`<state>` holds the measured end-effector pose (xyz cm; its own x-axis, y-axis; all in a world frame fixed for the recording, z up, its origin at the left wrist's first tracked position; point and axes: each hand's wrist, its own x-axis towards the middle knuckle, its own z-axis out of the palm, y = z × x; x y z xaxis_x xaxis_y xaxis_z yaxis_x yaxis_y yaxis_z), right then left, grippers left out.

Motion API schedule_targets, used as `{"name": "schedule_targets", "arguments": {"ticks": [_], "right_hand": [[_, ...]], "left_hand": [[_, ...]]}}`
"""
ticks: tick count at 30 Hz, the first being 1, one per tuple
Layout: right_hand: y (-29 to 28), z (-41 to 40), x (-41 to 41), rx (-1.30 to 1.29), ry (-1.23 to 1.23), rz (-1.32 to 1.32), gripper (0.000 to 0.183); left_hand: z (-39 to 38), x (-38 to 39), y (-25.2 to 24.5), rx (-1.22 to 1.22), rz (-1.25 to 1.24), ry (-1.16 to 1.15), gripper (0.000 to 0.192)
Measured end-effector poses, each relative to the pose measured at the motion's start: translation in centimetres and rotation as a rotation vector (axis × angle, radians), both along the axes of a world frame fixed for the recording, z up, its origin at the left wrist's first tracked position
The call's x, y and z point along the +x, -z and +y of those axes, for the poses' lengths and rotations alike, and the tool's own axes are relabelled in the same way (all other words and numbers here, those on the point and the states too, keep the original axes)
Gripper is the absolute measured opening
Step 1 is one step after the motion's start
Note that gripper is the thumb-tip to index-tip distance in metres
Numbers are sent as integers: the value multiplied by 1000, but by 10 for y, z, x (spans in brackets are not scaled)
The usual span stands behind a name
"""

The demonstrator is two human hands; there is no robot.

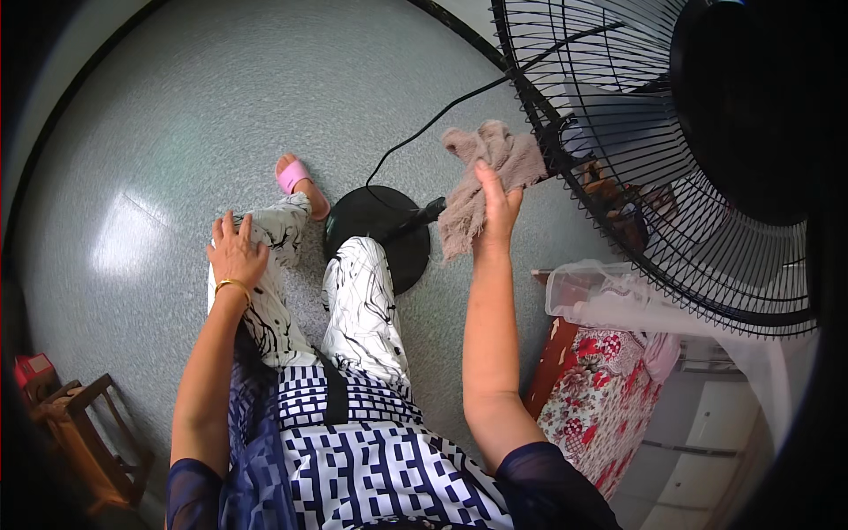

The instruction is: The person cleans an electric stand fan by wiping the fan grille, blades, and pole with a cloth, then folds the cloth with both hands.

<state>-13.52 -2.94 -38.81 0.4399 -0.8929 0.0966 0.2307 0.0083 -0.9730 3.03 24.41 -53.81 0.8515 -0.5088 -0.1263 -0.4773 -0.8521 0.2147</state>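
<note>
A black pedestal fan stands in front of me, its wire grille [596, 218] filling the upper right and its round base [344, 222] on the floor by my knees. My right hand [498, 205] is closed on a crumpled brownish-pink cloth [464, 192], held around or against the upper pole; the cloth hides the exact contact. Below the cloth, the black pole [411, 222] runs down to the base. My left hand [238, 255], with a gold bangle at the wrist, rests on my patterned trouser leg with its fingers apart and holds nothing.
The fan's black cord [430, 126] curves across the grey floor. At lower left are a wooden stool [93, 430] and a red box [33, 371]. A bed with a red floral cover [589, 411] and white netting [596, 291] lies at the right.
</note>
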Motion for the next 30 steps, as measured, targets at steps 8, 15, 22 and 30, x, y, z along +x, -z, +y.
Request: {"name": "schedule_targets", "arguments": {"ticks": [8,15,22,30], "right_hand": [[54,8,-15,134,26,-29,47],[72,14,-46,333,3,92,50],[-15,7,-50,168,-14,-84,48],[21,-16,-59,284,-67,-172,44]], "left_hand": [[-1,1,-1,1,3,-2,57],[-4,3,-2,-5,13,0,56],[2,3,-1,-27,19,-3,56],[-2,3,-2,-27,28,4,56]]}}
